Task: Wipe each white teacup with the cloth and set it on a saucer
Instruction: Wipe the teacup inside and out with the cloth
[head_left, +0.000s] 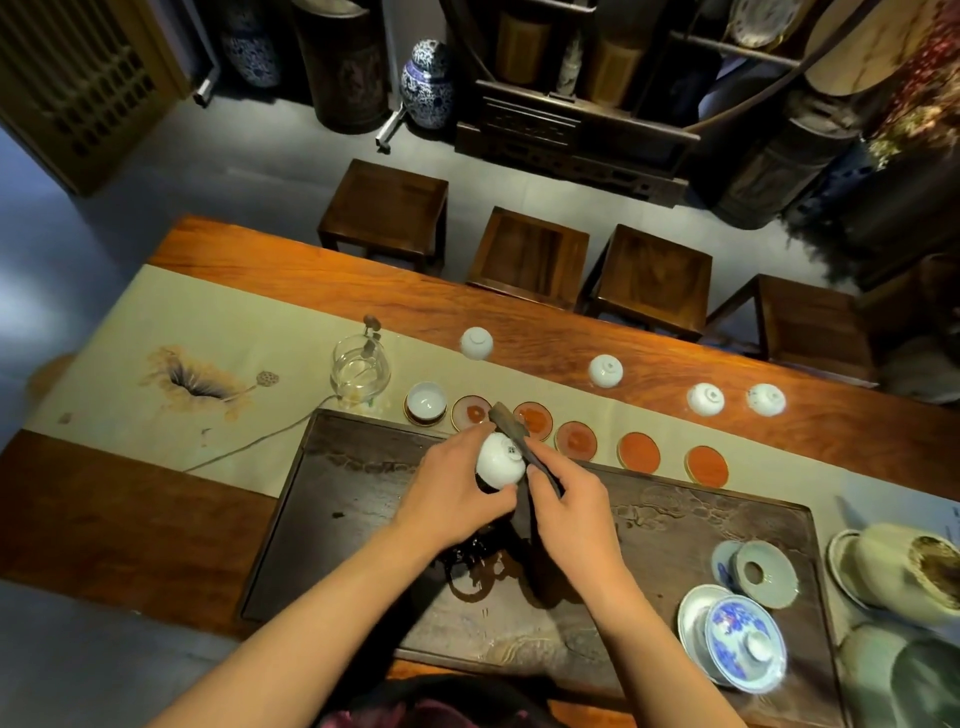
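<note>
My left hand (452, 493) grips a white teacup (498, 460) upside down above the dark tea tray (332, 493). My right hand (569, 512) pinches a dark cloth (519, 441) against the cup's side; the cloth hangs down between my hands. One white cup (426, 401) stands upright on the leftmost saucer. To its right runs a row of several red saucers (638, 451) with nothing on them. Several more white cups (605, 370) sit upside down along the far side of the runner.
A glass pitcher (360, 371) stands left of the saucers with a cord trailing from it. Blue-and-white lidded bowls (743, 644) and a pale green strainer ring (763, 574) occupy the tray's right end. Ceramic vessels (904, 571) sit at far right. Wooden stools (530, 254) line the table's far edge.
</note>
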